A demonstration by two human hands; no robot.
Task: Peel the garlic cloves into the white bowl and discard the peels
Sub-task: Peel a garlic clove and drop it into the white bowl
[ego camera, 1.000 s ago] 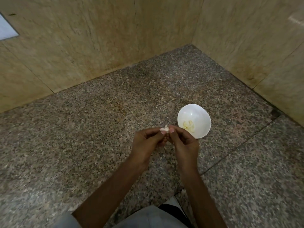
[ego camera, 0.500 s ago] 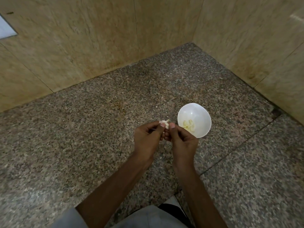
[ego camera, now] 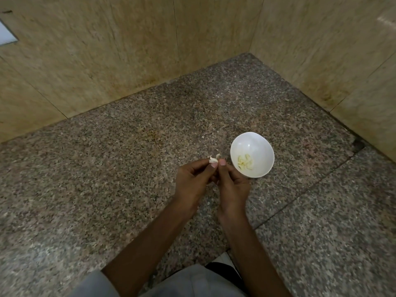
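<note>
My left hand and right hand are together in front of me above the granite floor, thumbs nearly touching. The left thumb and fingers pinch a garlic clove at the fingertips, its loose papery skin sticking up past the nails; the right hand is curled with its thumb tip just beside the clove, but I cannot tell whether it grips skin or only braces against it. The white bowl sits on the floor just beyond and to the right of my hands, its near rim close to my right knuckles, with a small heap of peeled cloves in the bottom. So the bowl lies on the right-hand side, and the right hand is clearly nearer to it, while the clove is held on the left. I judge the peeling of this clove unfinished. Once it is bare, dropping it calls for a short carry rightward and forward over the rim. The clove is too small for me to read its long axis.
</note>
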